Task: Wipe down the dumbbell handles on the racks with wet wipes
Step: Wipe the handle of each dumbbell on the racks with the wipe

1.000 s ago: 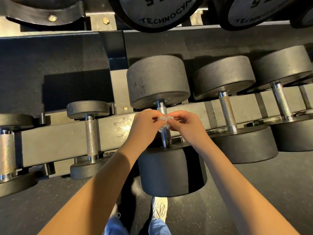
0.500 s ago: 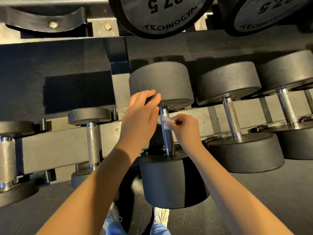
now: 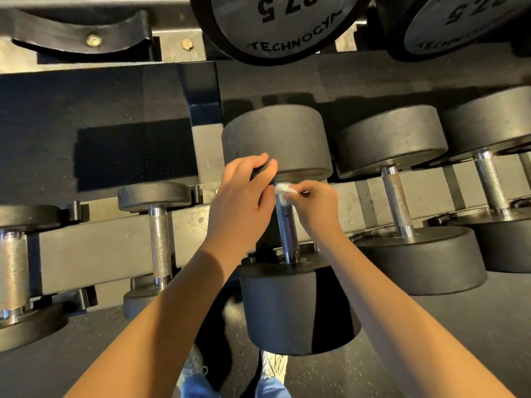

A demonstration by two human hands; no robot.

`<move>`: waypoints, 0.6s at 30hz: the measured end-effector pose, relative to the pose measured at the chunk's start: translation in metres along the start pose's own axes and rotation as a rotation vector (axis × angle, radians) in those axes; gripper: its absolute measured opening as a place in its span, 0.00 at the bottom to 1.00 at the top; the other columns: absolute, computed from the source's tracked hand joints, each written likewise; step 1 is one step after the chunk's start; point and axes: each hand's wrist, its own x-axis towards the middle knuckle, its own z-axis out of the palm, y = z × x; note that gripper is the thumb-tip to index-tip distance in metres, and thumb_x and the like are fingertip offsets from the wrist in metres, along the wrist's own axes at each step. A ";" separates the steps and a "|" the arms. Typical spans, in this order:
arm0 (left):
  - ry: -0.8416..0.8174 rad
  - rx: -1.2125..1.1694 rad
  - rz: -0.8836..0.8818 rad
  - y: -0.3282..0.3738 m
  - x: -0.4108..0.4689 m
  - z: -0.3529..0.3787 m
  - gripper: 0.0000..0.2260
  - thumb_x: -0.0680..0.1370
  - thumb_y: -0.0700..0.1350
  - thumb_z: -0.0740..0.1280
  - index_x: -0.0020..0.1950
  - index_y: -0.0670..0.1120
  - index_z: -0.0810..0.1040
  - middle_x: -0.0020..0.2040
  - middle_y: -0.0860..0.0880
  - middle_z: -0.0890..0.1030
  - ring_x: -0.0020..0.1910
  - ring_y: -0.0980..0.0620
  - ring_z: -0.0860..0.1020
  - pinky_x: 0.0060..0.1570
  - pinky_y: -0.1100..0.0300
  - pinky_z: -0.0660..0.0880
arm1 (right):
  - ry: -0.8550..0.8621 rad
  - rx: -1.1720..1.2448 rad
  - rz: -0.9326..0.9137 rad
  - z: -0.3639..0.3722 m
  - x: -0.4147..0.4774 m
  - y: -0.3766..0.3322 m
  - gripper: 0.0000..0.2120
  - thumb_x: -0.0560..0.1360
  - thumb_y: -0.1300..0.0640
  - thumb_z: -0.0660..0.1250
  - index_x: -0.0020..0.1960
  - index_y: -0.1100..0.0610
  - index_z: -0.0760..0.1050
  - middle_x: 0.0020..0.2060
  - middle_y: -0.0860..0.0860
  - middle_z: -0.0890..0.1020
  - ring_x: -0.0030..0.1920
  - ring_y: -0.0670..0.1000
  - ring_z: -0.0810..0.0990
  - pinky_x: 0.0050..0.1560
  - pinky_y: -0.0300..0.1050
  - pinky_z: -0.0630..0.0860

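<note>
Pale shoes [image 3: 272, 364] stand on a dark speckled floor [image 3: 431, 354] at the bottom centre of the frame, with blue trouser legs just showing at the edge. Two bare forearms reach up from the lower corners to a large black dumbbell [image 3: 298, 308] in the middle of the frame. One of its heads is nearest the camera and the other lies farther up.

The right hand [image 3: 317, 206], just right of centre, pinches a crumpled white wipe [image 3: 284, 190] between thumb and fingertips. It holds the wipe against the top of the knurled steel handle [image 3: 287, 228], right beneath the far head. The left hand [image 3: 241, 202], just left of the handle, has fingers and thumb curled over the lower-left rim of that far head.

The dumbbell lies across a grey rail [image 3: 100, 245] running left to right through the middle of the frame. A small dumbbell [image 3: 159, 239] lies across the same rail to the left of the hands, and a second large dumbbell [image 3: 390, 139] and a third [image 3: 488, 122] lie to the right.

Farther up, at the top of the frame, two round heads [image 3: 273, 24] on an upper tier carry raised lettering beginning "TECHNO". A curved black cradle [image 3: 80, 35] is bolted at upper left.
</note>
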 end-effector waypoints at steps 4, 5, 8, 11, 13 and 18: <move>-0.026 -0.031 -0.003 -0.001 0.000 -0.003 0.18 0.80 0.42 0.61 0.71 0.49 0.71 0.69 0.51 0.70 0.70 0.52 0.63 0.54 0.65 0.65 | -0.086 -0.057 -0.029 -0.007 -0.009 0.004 0.05 0.68 0.60 0.74 0.37 0.62 0.81 0.36 0.52 0.82 0.39 0.51 0.78 0.43 0.43 0.73; -0.026 -0.035 -0.006 -0.001 0.000 -0.003 0.18 0.80 0.41 0.61 0.71 0.49 0.70 0.69 0.51 0.70 0.70 0.53 0.62 0.54 0.66 0.64 | -0.155 -0.105 -0.034 -0.012 -0.016 0.007 0.05 0.69 0.60 0.74 0.39 0.61 0.81 0.37 0.49 0.81 0.39 0.48 0.77 0.43 0.38 0.72; -0.014 -0.022 -0.010 0.000 0.000 -0.001 0.19 0.80 0.41 0.61 0.71 0.48 0.70 0.69 0.50 0.70 0.71 0.52 0.63 0.55 0.66 0.63 | -0.254 -0.161 -0.041 -0.019 -0.024 0.015 0.04 0.70 0.59 0.74 0.40 0.58 0.80 0.34 0.44 0.77 0.36 0.41 0.73 0.36 0.29 0.64; -0.002 -0.025 -0.017 0.002 -0.001 -0.001 0.19 0.80 0.41 0.61 0.71 0.47 0.70 0.69 0.50 0.71 0.70 0.51 0.64 0.56 0.65 0.63 | -0.132 -0.097 -0.103 -0.016 -0.009 0.010 0.02 0.70 0.62 0.72 0.40 0.59 0.80 0.33 0.48 0.78 0.34 0.42 0.72 0.37 0.35 0.65; 0.006 -0.034 -0.018 0.003 -0.001 0.000 0.19 0.80 0.41 0.62 0.71 0.47 0.71 0.69 0.50 0.71 0.70 0.51 0.64 0.56 0.65 0.63 | -0.081 -0.111 -0.148 -0.012 -0.006 0.008 0.01 0.69 0.63 0.72 0.41 0.60 0.81 0.35 0.51 0.80 0.34 0.44 0.72 0.36 0.34 0.64; 0.029 -0.051 -0.006 0.001 -0.002 0.002 0.19 0.80 0.40 0.62 0.71 0.46 0.71 0.68 0.49 0.72 0.70 0.50 0.65 0.55 0.64 0.65 | -0.384 -0.328 -0.045 -0.026 -0.030 0.020 0.08 0.67 0.58 0.76 0.37 0.55 0.77 0.36 0.48 0.78 0.38 0.45 0.74 0.36 0.34 0.64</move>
